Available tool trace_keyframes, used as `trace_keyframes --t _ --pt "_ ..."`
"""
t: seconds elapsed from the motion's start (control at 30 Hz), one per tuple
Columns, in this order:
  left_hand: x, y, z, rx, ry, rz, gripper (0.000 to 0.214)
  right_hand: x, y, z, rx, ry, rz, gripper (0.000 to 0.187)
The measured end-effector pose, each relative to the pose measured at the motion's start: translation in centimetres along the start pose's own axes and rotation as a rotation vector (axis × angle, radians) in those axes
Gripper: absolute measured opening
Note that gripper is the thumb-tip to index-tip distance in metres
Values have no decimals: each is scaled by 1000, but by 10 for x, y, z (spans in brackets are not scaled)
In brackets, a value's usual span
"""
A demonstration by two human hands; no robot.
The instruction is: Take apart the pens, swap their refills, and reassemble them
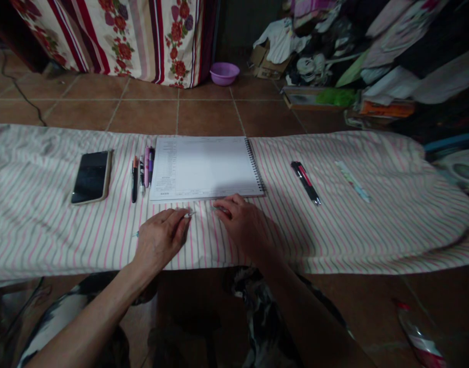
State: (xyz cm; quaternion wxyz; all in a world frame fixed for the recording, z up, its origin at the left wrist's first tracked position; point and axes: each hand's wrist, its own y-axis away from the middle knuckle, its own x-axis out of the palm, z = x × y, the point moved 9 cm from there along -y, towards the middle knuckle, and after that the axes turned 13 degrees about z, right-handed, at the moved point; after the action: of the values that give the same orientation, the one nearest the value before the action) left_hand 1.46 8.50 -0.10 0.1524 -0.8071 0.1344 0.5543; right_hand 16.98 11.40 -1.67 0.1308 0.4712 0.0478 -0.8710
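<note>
My left hand (161, 234) is closed around a pen, in front of the notebook's near edge. The pen's pale tip (188, 214) points right, and a teal end pokes out at the wrist side. Facing it, my right hand (240, 222) pinches a small, partly hidden piece (221, 209) that looks dark with a clear end; its kind cannot be made out. A short gap separates the two. Just beyond both hands lies a spiral notebook (213, 166), opened to a mostly blank page with printed text down its left side.
Left of the notebook lie several pens (134, 179) and a phone (90, 178). To the right are more pens (306, 183) and a pale patterned strip (353, 181). A striped cloth (280, 240) covers the surface. Beyond it, a purple basin (224, 74) sits on the tiled floor.
</note>
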Motion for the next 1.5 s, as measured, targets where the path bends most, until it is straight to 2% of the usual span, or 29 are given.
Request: trace_keyframes --t 0.17,0.5,0.87,1.5 --pt "-2 1 -1 1 -5 -13 26 0 0 3 -37 -29 21 13" --pt "3 1 2 -6 23 20 26 10 0 11 -190 -355 8 15" --pt "3 2 0 17 6 2 25 20 -3 5 -135 -540 40 17" --pt "4 1 -3 29 -3 -2 26 17 -2 13 -176 -506 6 15"
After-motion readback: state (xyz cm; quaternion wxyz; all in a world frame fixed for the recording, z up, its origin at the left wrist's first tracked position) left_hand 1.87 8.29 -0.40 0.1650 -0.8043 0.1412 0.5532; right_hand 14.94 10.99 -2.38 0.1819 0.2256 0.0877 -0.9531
